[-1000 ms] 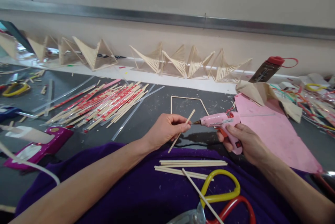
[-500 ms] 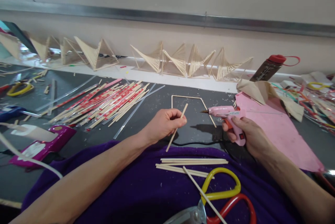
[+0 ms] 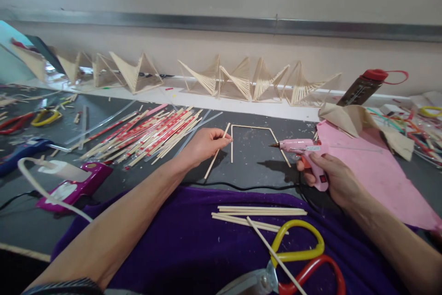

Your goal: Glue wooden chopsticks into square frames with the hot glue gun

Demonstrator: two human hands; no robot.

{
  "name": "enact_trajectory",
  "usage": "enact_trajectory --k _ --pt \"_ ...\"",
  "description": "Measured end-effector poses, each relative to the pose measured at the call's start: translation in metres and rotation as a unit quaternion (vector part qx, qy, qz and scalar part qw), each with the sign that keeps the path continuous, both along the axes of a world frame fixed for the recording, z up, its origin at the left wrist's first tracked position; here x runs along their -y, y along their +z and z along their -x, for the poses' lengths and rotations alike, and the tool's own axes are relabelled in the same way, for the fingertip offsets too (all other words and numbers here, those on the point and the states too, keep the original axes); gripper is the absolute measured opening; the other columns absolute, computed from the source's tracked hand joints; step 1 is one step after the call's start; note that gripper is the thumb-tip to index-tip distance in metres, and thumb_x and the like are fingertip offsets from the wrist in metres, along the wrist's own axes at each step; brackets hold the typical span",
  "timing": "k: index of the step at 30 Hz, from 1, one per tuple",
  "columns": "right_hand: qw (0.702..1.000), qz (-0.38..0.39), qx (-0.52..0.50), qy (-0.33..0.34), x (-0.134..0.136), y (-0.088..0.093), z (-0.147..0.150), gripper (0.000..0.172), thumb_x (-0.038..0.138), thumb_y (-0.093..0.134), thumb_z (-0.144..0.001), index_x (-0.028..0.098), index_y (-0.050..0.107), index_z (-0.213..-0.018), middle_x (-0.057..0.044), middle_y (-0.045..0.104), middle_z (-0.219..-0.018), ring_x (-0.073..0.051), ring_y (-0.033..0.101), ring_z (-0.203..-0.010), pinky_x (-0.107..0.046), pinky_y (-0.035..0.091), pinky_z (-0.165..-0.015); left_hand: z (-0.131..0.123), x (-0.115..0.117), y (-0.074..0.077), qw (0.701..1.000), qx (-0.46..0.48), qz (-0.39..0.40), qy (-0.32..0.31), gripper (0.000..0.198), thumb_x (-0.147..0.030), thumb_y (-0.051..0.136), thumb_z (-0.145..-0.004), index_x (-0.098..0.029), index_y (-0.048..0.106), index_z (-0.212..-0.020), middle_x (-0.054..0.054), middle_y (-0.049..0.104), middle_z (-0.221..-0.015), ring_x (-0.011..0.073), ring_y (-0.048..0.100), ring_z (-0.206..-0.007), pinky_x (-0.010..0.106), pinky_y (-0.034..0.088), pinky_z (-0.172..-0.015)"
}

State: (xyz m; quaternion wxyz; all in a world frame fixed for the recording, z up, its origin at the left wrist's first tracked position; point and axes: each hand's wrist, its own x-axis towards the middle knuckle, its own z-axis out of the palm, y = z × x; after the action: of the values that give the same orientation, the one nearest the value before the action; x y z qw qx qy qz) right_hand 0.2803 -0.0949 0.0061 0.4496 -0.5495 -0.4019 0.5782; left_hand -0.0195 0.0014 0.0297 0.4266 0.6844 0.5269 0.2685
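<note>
My left hand (image 3: 207, 144) pinches a thin wooden stick (image 3: 212, 165) that slants over the dark table, just left of a three-sided stick frame (image 3: 251, 127). In my right hand (image 3: 326, 173) is a pink hot glue gun (image 3: 304, 145), its nozzle pointing left across the frame's right leg. My fingers wrap its handle near the orange trigger. Closer to me, several loose sticks (image 3: 262, 211) lie on purple cloth (image 3: 165, 240). Scissors (image 3: 297, 256) with one yellow and one red handle lie there too, a stick across them.
Several twisted stick models (image 3: 203, 78) line the wall. Bundled sticks in red-patterned wrappers (image 3: 152, 134) lie to the left, near a magenta power strip (image 3: 78, 187) and a blue glue gun (image 3: 24, 154). Pink sheet (image 3: 366, 166) and a dark bottle (image 3: 361, 88) are at right. A black cord (image 3: 241, 188) crosses the table.
My left hand has carried the stick left and away from me, to beside the frame's left leg. My right hand keeps the glue gun in nearly the same place. The view has shifted slightly.
</note>
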Motion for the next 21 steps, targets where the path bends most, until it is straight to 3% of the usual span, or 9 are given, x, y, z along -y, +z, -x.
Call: enact_trajectory --k 6,11,16,21 --pt "0.998 -0.047 -0.044 -0.025 -0.004 0.000 -0.005 0.032 0.046 0.054 -0.080 0.016 0.065 -0.076 -0.002 0.056 -0.052 -0.010 0.045 -0.043 -0.023 0.031 -0.039 -0.012 0.004 0.007 0.985 0.100 0.133 -0.051 0.031 -0.031 0.058 -0.073 -0.013 0.064 -0.098 -0.005 0.044 -0.056 0.0019 0.027 -0.038 0.017 0.016 -0.037" --pt "0.993 -0.074 -0.053 -0.079 -0.009 -0.002 -0.006 0.027 0.040 0.063 -0.074 0.014 0.065 -0.081 -0.002 0.060 -0.059 -0.008 0.046 -0.044 -0.020 0.032 -0.038 -0.039 0.013 0.011 0.965 0.145 0.199 -0.092 0.029 -0.029 0.061 -0.072 -0.013 0.062 -0.096 -0.004 0.048 -0.059 0.0005 0.028 -0.036 0.016 0.017 -0.034" --pt "0.973 -0.157 -0.070 -0.154 -0.011 0.017 -0.020 0.021 0.034 0.064 -0.072 0.017 0.061 -0.084 -0.002 0.066 -0.076 -0.006 0.046 -0.045 -0.020 0.036 -0.039 -0.084 0.020 0.022 0.968 0.129 0.163 -0.141 0.022 -0.033 0.067 -0.070 -0.015 0.058 -0.076 -0.008 0.040 -0.048 0.0010 0.029 -0.034 0.016 0.018 -0.034" --pt "0.945 -0.224 -0.082 -0.225 -0.016 0.031 -0.051 0.016 0.030 0.063 -0.070 0.018 0.060 -0.080 0.000 0.064 -0.074 -0.005 0.047 -0.045 -0.018 0.038 -0.039 -0.148 -0.005 0.034 0.974 0.106 0.072 -0.185 0.024 -0.032 0.061 -0.076 -0.016 0.047 -0.064 -0.006 0.043 -0.047 0.0020 0.030 -0.032 0.018 0.017 -0.035"
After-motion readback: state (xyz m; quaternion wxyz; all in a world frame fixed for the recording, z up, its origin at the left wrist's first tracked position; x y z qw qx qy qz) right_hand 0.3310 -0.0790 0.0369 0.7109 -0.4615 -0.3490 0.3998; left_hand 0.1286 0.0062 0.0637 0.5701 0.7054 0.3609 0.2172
